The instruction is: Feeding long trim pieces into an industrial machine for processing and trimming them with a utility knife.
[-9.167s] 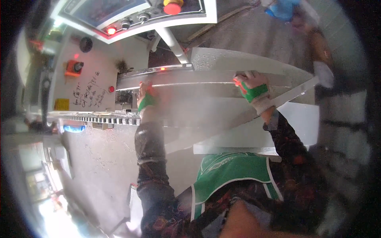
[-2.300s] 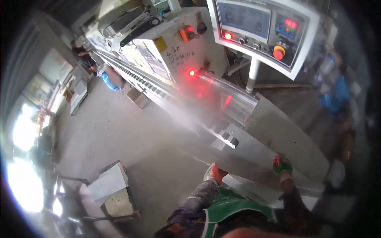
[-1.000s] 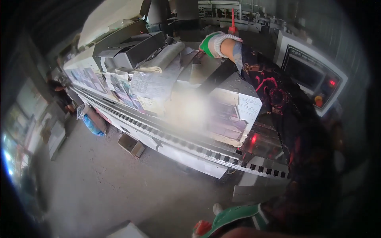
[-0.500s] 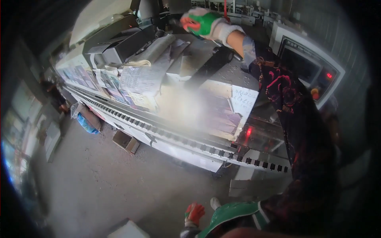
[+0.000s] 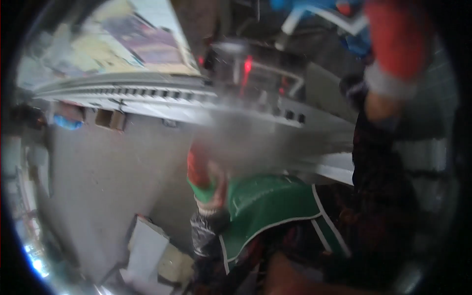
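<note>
My left hand (image 5: 204, 169), in a red and green work glove, hangs in front of the green apron (image 5: 273, 206) I wear, close to the near edge of the long white machine (image 5: 187, 112). Its fingers are smeared by motion and a hazy patch in the picture. My right hand (image 5: 399, 39), in a red glove with a pale cuff, is raised at the upper right. It is nearest to a blue thing (image 5: 358, 43) and a white angular frame (image 5: 327, 14); whether it touches them I cannot tell. Blur hides its fingers too.
A rail with a row of black blocks (image 5: 152, 92) runs along the machine, beside a dark section with red lights (image 5: 247, 64). Printed sheets (image 5: 142, 37) cover its upper left. On the floor are a cardboard box (image 5: 110, 119), a blue bag (image 5: 68, 122) and a whitish board (image 5: 147, 246).
My view has swung right and down along the machine. My right hand has left the machine's top for the right side. My left hand appears higher, before the apron.
</note>
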A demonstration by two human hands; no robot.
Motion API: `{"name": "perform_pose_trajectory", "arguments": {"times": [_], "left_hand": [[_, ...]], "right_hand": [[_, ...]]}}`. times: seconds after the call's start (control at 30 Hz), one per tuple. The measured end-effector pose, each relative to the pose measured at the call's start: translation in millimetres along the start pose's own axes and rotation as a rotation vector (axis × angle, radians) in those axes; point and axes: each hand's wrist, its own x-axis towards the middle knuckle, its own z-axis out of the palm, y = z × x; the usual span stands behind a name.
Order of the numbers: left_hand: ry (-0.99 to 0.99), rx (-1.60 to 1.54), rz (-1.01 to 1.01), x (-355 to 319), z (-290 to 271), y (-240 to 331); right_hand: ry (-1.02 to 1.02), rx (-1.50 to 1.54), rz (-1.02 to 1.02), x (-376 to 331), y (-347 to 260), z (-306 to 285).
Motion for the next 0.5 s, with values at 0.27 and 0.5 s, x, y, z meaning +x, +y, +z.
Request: {"name": "perform_pose_trajectory", "arguments": {"times": [0.27, 0.5], "left_hand": [[-0.449, 0.513, -0.460, -114, 180, -148], [-0.435, -0.124, -0.972, -186, 215, -265]], "right_hand": [[-0.431, 1.825, 1.206, -344, 47, -21], [-0.957, 1.498, 1.380, -475, 85, -54]]}}
